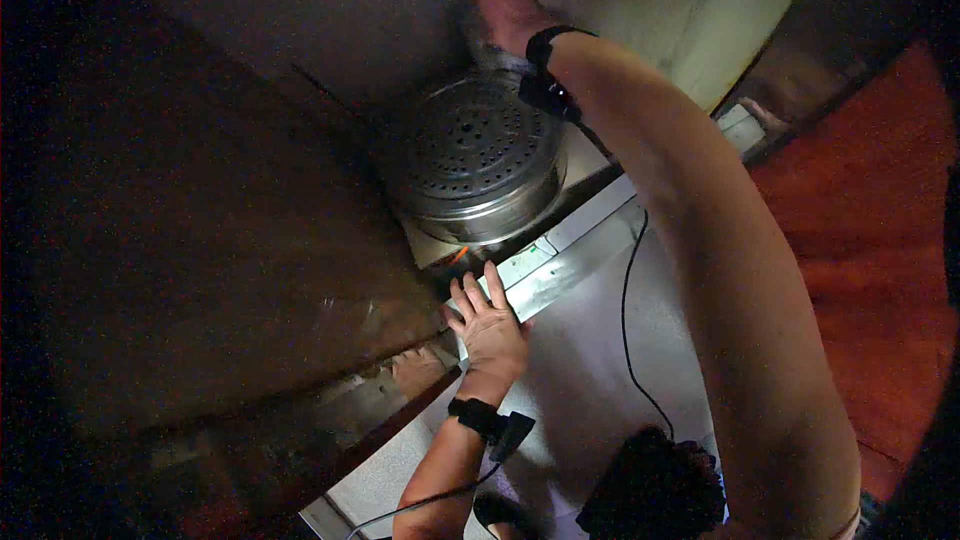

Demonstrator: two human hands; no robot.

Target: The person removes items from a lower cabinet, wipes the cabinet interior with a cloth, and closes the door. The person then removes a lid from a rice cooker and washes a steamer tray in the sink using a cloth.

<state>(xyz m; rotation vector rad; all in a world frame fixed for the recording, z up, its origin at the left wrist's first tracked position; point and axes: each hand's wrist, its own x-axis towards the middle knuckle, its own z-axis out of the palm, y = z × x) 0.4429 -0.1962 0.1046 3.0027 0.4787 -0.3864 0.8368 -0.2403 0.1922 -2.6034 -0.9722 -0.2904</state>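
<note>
My left hand (492,335) lies with fingers spread on the white front ledge (590,220) of a low, dark recess. Just beyond its fingertips sits a round metal steamer pot (480,155), whose top is pierced with many small holes. Past the pot's far side reaches my right hand (508,15), close to a pale panel (650,0). Its fingers are dim and blurred there, so I cannot make out whether they hold anything. Each wrist wears a black strap with a small device and a cable.
A dark brown wooden surface (230,240) spreads on the left, and a red-brown panel (860,270) stands on the right. Below the ledge is a light floor (640,330), crossed by a thin black cable (627,320). A black bundle (655,490) shows near the bottom.
</note>
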